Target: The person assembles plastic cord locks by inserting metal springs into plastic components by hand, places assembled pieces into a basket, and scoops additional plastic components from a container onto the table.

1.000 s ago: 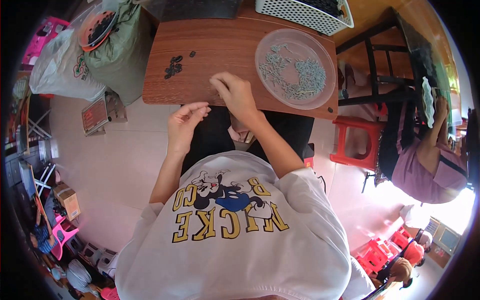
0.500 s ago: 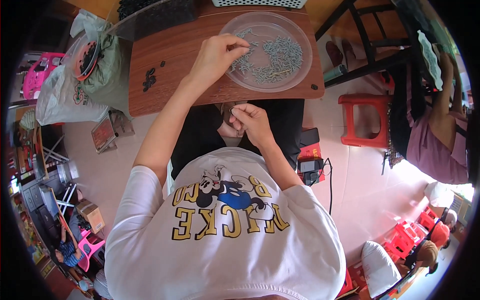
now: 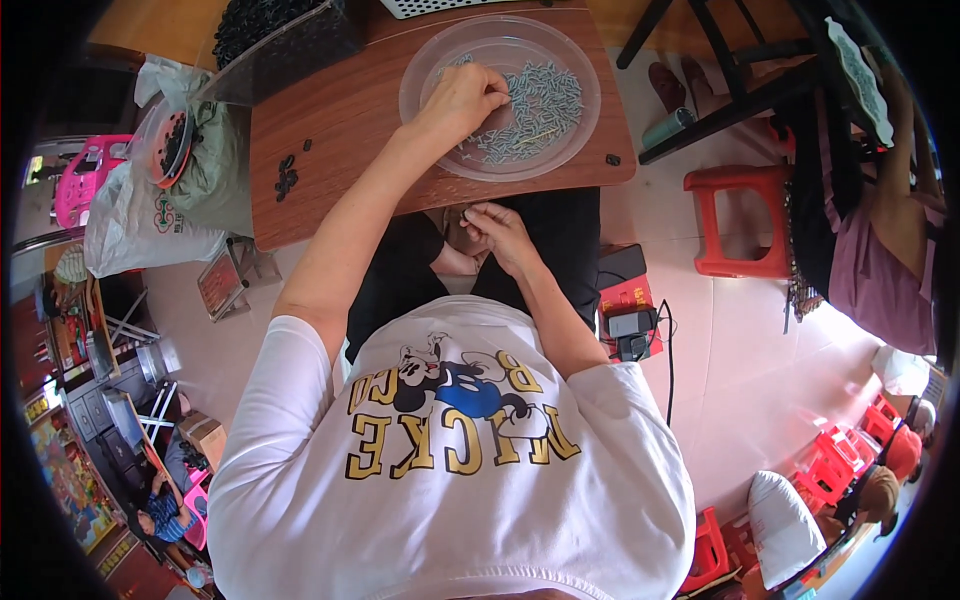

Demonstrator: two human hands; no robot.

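My left hand [image 3: 462,102] reaches into a round clear plastic basin [image 3: 505,48] of small silver-grey screws [image 3: 548,98]. Its thumb and fingers are pinched together low among the screws; whatever lies between the fingertips is hidden. Below the table's near edge, over my lap, my right hand [image 3: 500,238] is closed, thumb against forefinger, on a small dark piece [image 3: 464,214] whose shape is too small to make out. Several small black pieces [image 3: 286,180] lie loose on the brown wooden table [image 3: 335,125] to the left, and another black piece [image 3: 612,159] sits at its right corner.
A clear-walled box [image 3: 310,62] of black pieces stands at the far left, near a white perforated basket [image 3: 435,8]. Plastic bags [image 3: 130,235] stand left of the table. Rightward are a red stool [image 3: 738,178], a black metal frame [image 3: 735,108] and another person [image 3: 885,275].
My left hand has lowered into the screws, its fingertips now closer to the pile's middle. The right hand stays over my lap, still pinching. The whole view has shifted slightly.
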